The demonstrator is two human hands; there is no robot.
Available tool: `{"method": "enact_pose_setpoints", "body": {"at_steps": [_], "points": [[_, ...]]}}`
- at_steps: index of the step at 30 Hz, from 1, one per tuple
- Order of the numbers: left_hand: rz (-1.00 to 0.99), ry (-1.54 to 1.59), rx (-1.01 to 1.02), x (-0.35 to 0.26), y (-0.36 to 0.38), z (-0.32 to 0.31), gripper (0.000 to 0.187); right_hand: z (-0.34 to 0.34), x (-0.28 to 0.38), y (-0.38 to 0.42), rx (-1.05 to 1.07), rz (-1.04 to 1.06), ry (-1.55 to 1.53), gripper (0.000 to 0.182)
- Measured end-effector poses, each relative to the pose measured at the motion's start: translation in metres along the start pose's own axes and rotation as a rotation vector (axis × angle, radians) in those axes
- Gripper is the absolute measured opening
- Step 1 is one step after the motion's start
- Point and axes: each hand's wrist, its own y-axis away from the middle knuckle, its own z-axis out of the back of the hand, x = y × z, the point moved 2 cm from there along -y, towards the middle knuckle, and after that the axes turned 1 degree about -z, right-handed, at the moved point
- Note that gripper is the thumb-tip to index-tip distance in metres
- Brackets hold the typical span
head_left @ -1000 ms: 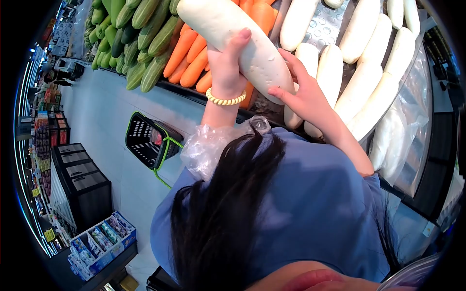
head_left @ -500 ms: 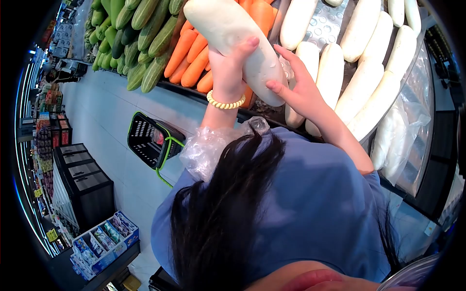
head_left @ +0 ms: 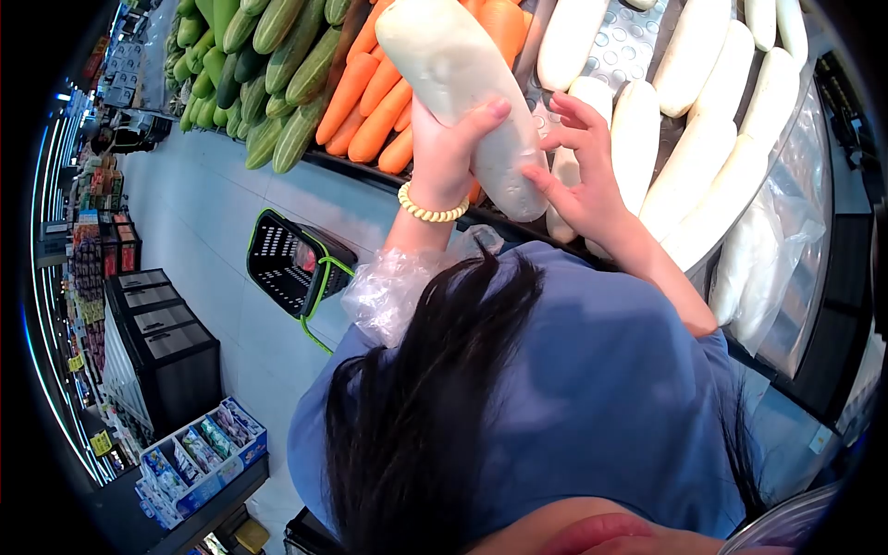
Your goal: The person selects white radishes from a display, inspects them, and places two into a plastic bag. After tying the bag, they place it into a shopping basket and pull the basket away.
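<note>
My left hand (head_left: 449, 148) is wrapped round a large white radish (head_left: 467, 74), its thumb across the top side. The radish is tilted, its far end up and to the left, over the edge of the vegetable display. My right hand (head_left: 587, 176) is beside the near end, its fingers apart and its thumb tip touching the skin. There are small dents in the surface near that thumb. A yellow coiled band (head_left: 430, 205) circles my left wrist. Crumpled clear plastic (head_left: 393, 282) lies round my left forearm.
White radishes (head_left: 689, 171) fill the display on the right, some in clear plastic. Carrots (head_left: 375, 102) lie left of the held radish, with green striped gourds (head_left: 287, 55) beyond. A black basket with green handles (head_left: 291, 268) stands on the floor. Boxed packets (head_left: 208, 453) stand lower left.
The radish has swung more upright and come slightly nearer, with my left hand still round it. My right hand has its fingers raised and more bent beside it.
</note>
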Motion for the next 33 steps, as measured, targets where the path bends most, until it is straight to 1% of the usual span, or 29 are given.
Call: {"method": "enact_pose_setpoints", "body": {"at_steps": [3, 6, 9, 18, 27, 30, 33], "points": [[0.0, 0.001, 0.018, 0.0, -0.001, 0.001, 0.045, 0.002, 0.002, 0.0, 0.029, -0.04, 0.043, 0.022], [-0.013, -0.018, 0.033, 0.0, -0.001, 0.0, 0.044, 0.004, 0.003, -0.003, 0.018, -0.034, 0.063, 0.013], [-0.025, -0.032, 0.031, -0.001, -0.001, -0.003, 0.043, 0.008, 0.01, -0.006, 0.027, 0.0, 0.19, 0.009], [-0.008, -0.041, 0.034, 0.003, -0.002, -0.001, 0.043, 0.01, 0.008, -0.004, 0.041, 0.008, 0.203, 0.012], [-0.02, -0.054, 0.011, 0.005, -0.005, 0.002, 0.044, 0.011, 0.009, -0.005, -0.013, -0.004, 0.156, 0.014], [-0.005, -0.054, 0.02, 0.006, -0.005, 0.001, 0.044, 0.008, 0.009, -0.006, 0.015, 0.037, 0.216, 0.014], [-0.004, -0.068, 0.032, 0.006, -0.004, 0.0, 0.044, 0.006, 0.007, -0.006, 0.022, 0.035, 0.22, 0.011]]}}
